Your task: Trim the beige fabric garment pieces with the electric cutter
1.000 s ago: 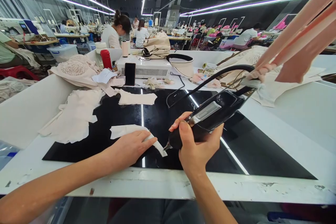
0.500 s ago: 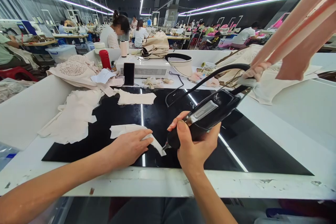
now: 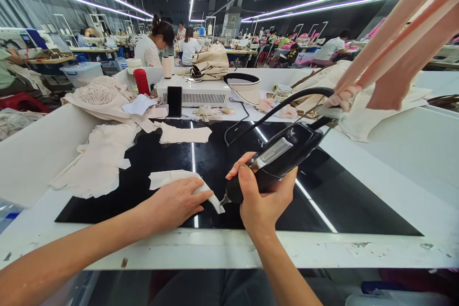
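Observation:
My left hand [image 3: 178,202] lies palm down on a narrow, curved cream fabric piece [image 3: 167,179], its fingers stretched out and pressing it against the black glossy board [image 3: 344,201]. In my right hand [image 3: 263,196] is a black glue gun [image 3: 287,148] with a silver lever, fingers wrapped around its body. The metal nozzle of the gun rests at the right end of the fabric piece, close to my left fingertips. Twisted pink fabric strips [image 3: 387,57] hold the gun's rear from above, and a thick black hose [image 3: 294,100] bends away from it.
Cream cut pieces [image 3: 96,158] lie stacked at the left, and a small stack [image 3: 184,135] lies farther back. Behind the board stand a phone [image 3: 174,101], a white vented box [image 3: 201,95], a red bottle [image 3: 141,81] and a visor [image 3: 245,88]. Several people sit at sewing machines beyond.
The whole view has shifted slightly. My left fingers have spread a little along the fabric piece. The glue gun's nozzle stays at the fabric's right end.

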Demonstrator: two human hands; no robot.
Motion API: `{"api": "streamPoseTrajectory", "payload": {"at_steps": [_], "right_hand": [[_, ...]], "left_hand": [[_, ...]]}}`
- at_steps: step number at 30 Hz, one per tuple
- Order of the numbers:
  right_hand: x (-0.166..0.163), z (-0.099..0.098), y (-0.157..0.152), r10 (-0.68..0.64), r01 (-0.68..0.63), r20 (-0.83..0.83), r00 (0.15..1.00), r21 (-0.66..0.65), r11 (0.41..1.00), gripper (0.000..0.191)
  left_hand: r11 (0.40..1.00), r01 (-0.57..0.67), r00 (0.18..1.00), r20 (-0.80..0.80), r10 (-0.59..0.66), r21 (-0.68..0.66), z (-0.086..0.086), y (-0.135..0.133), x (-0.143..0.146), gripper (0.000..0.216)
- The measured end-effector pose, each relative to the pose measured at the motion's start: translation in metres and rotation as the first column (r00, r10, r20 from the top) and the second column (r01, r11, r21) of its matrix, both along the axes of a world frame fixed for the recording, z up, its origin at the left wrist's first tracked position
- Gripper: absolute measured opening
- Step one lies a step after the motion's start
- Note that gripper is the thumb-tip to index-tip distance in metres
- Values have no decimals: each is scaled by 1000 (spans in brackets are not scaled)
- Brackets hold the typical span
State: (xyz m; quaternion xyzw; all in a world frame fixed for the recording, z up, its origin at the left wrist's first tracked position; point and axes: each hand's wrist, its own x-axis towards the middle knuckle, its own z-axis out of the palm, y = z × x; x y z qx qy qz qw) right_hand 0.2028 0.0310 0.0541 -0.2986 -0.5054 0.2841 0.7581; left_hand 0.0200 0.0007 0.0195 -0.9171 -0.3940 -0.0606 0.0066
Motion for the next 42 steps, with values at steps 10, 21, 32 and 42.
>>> {"api": "streamPoseTrajectory", "payload": {"at_steps": [10,21,32,42], "right_hand": [[-2,-1,-1,9,-9,-13,1000,-4,1000,35],[-2,4,14,41,-39,-71,997,32,999,30],[-7,-1,20,83,-82,-57,995,9,997,30],[-11,5,28,84,-82,-84,993,18,996,30]], "left_hand": [[989,48,998,-47,-42,137,-8,-5,4,46],[994,28,999,33,-32,107,-9,-9,6,47],[994,31,997,64,-38,101,-12,-8,7,46],[993,25,998,60,-32,114,-16,-8,6,46]]}}
